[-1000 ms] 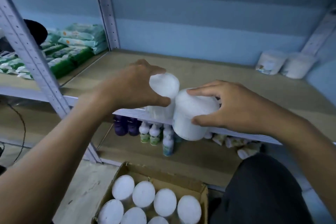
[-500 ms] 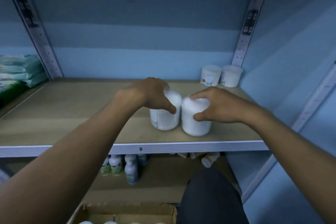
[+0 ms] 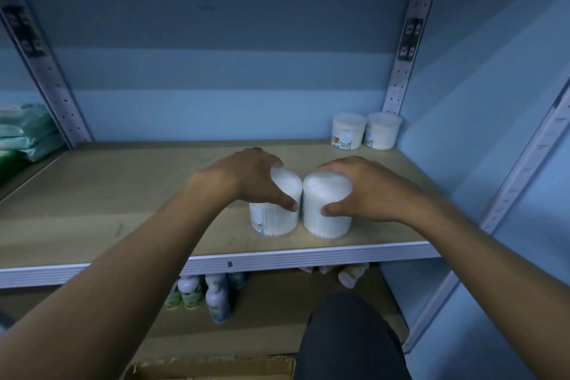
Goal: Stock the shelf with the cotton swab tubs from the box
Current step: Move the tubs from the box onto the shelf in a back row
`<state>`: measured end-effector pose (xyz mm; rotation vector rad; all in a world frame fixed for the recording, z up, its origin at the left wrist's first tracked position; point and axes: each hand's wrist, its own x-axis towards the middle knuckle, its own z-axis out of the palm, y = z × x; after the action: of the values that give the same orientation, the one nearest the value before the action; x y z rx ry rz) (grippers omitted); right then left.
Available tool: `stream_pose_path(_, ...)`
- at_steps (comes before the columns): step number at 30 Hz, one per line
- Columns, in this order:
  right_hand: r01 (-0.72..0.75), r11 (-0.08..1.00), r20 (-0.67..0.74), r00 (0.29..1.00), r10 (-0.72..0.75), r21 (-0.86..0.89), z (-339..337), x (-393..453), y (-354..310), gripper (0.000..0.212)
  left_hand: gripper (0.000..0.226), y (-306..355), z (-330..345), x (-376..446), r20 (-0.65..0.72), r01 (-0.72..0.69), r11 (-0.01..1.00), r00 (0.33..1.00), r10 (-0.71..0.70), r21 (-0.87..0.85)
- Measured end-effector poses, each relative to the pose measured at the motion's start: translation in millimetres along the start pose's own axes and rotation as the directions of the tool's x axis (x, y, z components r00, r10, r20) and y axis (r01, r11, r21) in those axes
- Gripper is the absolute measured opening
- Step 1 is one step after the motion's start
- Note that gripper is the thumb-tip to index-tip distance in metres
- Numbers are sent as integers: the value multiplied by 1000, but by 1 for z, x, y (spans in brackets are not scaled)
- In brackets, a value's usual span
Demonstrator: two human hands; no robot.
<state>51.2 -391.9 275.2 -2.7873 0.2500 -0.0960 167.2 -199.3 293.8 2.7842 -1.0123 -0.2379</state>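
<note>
With the left hand [image 3: 246, 177] and right hand [image 3: 359, 187] each curled around an upright cotton swab tub [image 3: 327, 205] near the shelf [image 3: 123, 194] front edge, a careless release could tip one off.

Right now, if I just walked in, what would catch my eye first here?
Two bare hands, each holding a white cotton swab tub upright near the wooden shelf's front edge: the left hand on the left tub, the right hand on the right tub. Two more tubs stand in the back right corner.
</note>
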Motion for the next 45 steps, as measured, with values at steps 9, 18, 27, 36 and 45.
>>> stream_pose_path(9, -69, 991, -207, 977, 45, -113, 14, -15, -23, 55, 55, 8, 8, -12, -102, -86, 996, 991, 90, 34)
stream_pose_path(18, -96, 958, -263, 964, 23, -270, 22, -11, -29, 40, 48, 8, 13, 1, -138, -57, 998, 989, 59, 16)
stream_pose_path(27, -47, 952, -195, 981, -13, -302, 23, 27, -13, 50, 47, -3, 14, 36, -151, -58, 998, 987, 53, -32)
stream_pose_path(36, -43, 960, -200, 980, -13, -275, 31, 86, 10, 51, 46, -12, 10, 86, -151, -1, 996, 988, -13, -94)
stream_pose_path(45, -94, 977, -196, 979, 56, -191, 27, 130, 24, 49, 44, -20, 14, 126, -229, -23, 991, 973, -8, -130)
